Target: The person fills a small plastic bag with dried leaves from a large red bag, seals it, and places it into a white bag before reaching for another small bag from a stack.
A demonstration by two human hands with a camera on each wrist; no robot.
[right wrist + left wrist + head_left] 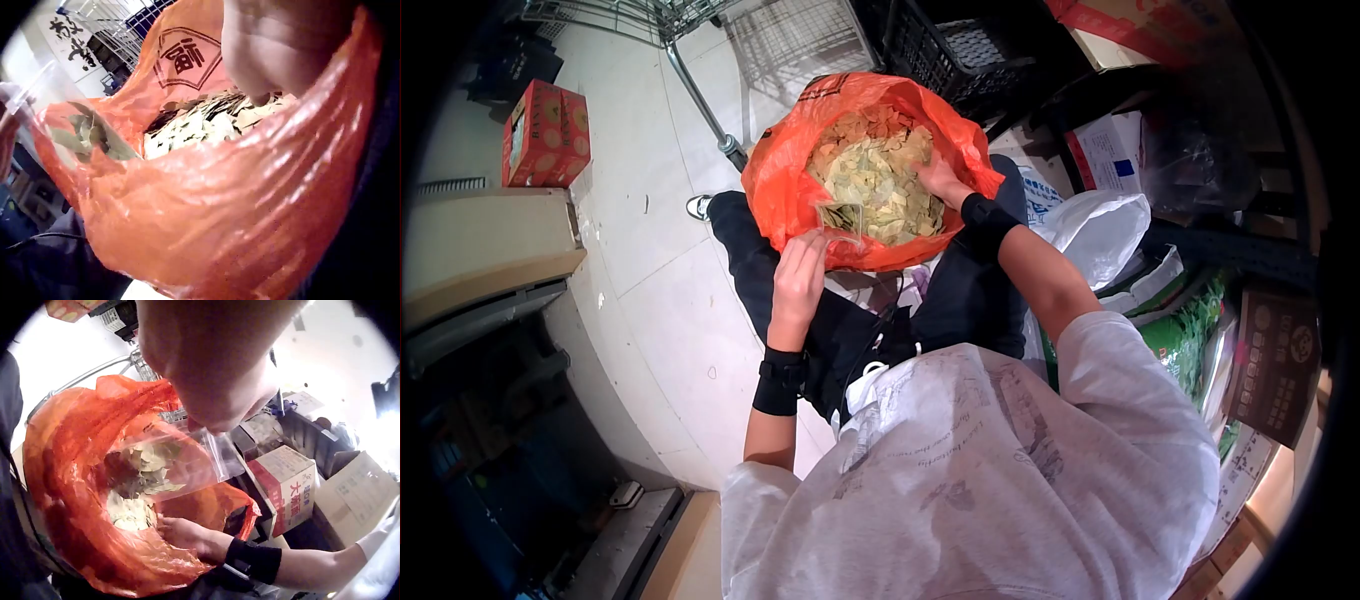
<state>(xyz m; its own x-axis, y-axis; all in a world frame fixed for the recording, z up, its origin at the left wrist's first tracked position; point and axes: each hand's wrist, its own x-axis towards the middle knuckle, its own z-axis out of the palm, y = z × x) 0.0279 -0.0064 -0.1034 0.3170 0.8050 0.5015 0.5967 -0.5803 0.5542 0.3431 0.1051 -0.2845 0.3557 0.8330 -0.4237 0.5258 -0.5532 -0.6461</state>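
A large orange plastic bag [785, 160] stands rolled open between the person's legs, filled with dry, pale green-brown leaves [870, 175]. At its near left rim, my left hand [800, 275] pinches the top edge of a clear zip bag [187, 465]. Some leaves lie inside that zip bag, which hangs tilted over the orange bag's mouth. My right hand [940, 178] reaches into the orange bag from the right, its fingers down at the leaves. Its fingertips are partly hidden, and I cannot tell whether they grip any leaves.
A wire cart [690, 20] stands beyond the bag, with a black crate [960, 60] to its right. A red box [546, 135] sits on the floor at left. White plastic bags [1100, 235], a green package [1185, 340] and a brown carton [1272, 365] crowd the right side.
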